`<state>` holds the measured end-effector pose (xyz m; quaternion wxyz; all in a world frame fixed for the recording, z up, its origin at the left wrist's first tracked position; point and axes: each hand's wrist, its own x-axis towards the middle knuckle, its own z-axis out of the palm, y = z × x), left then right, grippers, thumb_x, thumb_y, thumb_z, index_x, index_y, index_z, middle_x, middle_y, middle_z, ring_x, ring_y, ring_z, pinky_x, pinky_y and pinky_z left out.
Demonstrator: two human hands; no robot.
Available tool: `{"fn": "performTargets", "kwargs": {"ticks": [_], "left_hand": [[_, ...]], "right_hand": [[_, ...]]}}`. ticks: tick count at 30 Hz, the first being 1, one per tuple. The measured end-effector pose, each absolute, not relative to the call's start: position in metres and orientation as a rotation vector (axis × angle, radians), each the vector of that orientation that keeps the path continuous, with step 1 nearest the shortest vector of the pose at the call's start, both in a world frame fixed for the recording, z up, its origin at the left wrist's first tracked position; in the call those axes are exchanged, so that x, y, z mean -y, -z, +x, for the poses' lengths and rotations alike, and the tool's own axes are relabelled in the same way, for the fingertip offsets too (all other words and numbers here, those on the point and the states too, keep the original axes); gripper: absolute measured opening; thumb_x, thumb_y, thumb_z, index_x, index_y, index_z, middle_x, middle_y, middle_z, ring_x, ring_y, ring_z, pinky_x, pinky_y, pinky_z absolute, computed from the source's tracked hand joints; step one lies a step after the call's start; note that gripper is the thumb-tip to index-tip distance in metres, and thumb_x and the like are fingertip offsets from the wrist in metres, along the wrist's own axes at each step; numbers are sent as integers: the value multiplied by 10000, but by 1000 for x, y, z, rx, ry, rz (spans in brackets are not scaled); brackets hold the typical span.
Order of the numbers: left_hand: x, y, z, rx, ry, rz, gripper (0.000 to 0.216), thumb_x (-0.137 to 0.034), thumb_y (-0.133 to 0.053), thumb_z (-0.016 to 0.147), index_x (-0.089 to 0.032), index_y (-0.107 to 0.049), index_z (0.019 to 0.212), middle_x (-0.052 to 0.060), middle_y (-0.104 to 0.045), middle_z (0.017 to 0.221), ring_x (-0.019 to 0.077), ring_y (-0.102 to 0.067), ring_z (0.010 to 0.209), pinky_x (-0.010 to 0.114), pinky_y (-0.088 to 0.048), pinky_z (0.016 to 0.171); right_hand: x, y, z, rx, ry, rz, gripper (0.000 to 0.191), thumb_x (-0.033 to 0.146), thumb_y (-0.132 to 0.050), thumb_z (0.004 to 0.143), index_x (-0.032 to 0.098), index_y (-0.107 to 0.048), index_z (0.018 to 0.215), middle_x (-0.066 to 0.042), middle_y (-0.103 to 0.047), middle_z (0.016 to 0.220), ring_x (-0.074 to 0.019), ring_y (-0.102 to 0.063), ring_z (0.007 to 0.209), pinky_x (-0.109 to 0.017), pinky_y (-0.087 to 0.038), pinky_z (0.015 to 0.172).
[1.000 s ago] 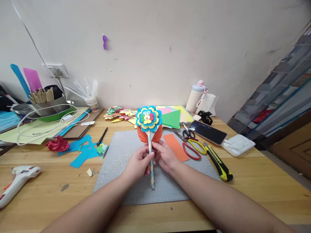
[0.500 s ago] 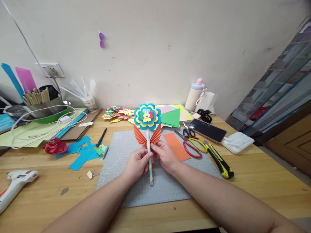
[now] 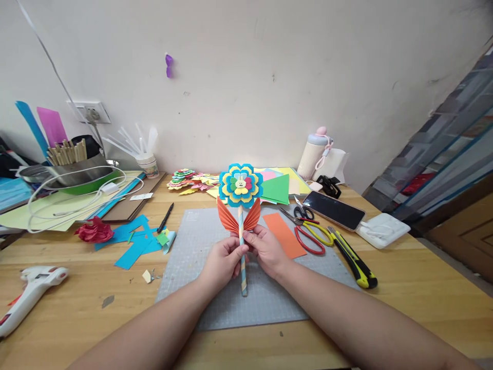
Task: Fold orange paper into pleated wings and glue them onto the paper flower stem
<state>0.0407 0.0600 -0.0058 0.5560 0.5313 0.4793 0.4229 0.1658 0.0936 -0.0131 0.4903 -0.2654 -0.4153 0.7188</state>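
A layered paper flower (image 3: 241, 185) in blue and yellow, with a small face at its centre, tops a striped paper stem (image 3: 243, 280). Two pleated orange paper leaves (image 3: 228, 218) fan out from the stem below the bloom. My left hand (image 3: 223, 259) pinches the stem from the left, thumb across its front. From the right, my right hand (image 3: 268, 250) grips the stem and the base of the leaves. Both hands are closed, and some fingers are hidden behind the flower. Under them lies a grey cutting mat (image 3: 215, 313).
Orange paper (image 3: 285, 236), scissors (image 3: 310, 237), a utility knife (image 3: 354, 259) and a phone (image 3: 334, 209) lie to the right. Leftward are blue paper scraps (image 3: 134, 246), crumpled red paper (image 3: 94, 229), a pen (image 3: 165, 218) and a glue gun (image 3: 34, 293). A bottle (image 3: 311, 156) stands by the wall.
The whole view has shifted slightly, so everything appears a little further right. Both hands keep the same hold on the flower.
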Motion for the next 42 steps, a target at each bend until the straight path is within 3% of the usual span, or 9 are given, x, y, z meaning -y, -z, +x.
{"fn": "performTargets", "kwargs": {"ticks": [8, 16, 22, 29, 34, 42], "left_hand": [[-58, 2, 42, -1135, -993, 1264, 361, -516, -584, 743, -161, -529, 704, -39, -560, 562, 36, -372, 302, 171, -256, 292], [-59, 4, 43, -1138, -991, 1282, 370, -527, -590, 736, -161, -540, 713, -31, -574, 580, 37, -384, 311, 170, -259, 297], [-59, 5, 42, -1136, -993, 1297, 364, -518, -589, 747, -162, -539, 689, -40, -548, 537, 40, -371, 306, 173, -262, 303], [-58, 3, 43, -1129, -995, 1290, 368, -521, -591, 742, -160, -537, 701, -35, -556, 563, 37, -378, 308, 173, -266, 304], [-58, 1, 44, -1132, -996, 1276, 366, -525, -600, 727, -168, -528, 697, -50, -531, 530, 41, -373, 301, 174, -261, 303], [-58, 2, 43, -1133, -995, 1286, 359, -513, -597, 734, -168, -523, 669, -57, -506, 492, 47, -380, 301, 175, -255, 306]], "right_hand": [[-91, 9, 167, 977, -1735, -661, 268, 414, -694, 737, 168, -665, 839, -53, -716, 824, -165, -636, 647, -238, -445, 487], [-90, 7, 166, 914, -1725, -688, 293, 436, -715, 708, 171, -654, 817, -49, -714, 797, -157, -624, 612, -224, -406, 436], [-88, 8, 164, 880, -1737, -682, 304, 447, -699, 726, 178, -645, 856, -49, -716, 823, -155, -624, 589, -229, -395, 428], [-87, 7, 165, 870, -1734, -669, 308, 437, -704, 722, 171, -650, 868, -61, -717, 811, -192, -656, 698, -254, -449, 516], [-86, 6, 165, 864, -1737, -677, 309, 443, -697, 726, 175, -650, 872, -60, -720, 819, -191, -656, 677, -243, -430, 474], [-88, 5, 166, 807, -1753, -653, 281, 397, -709, 732, 180, -653, 901, -60, -722, 835, -205, -674, 777, -245, -464, 530]]}}
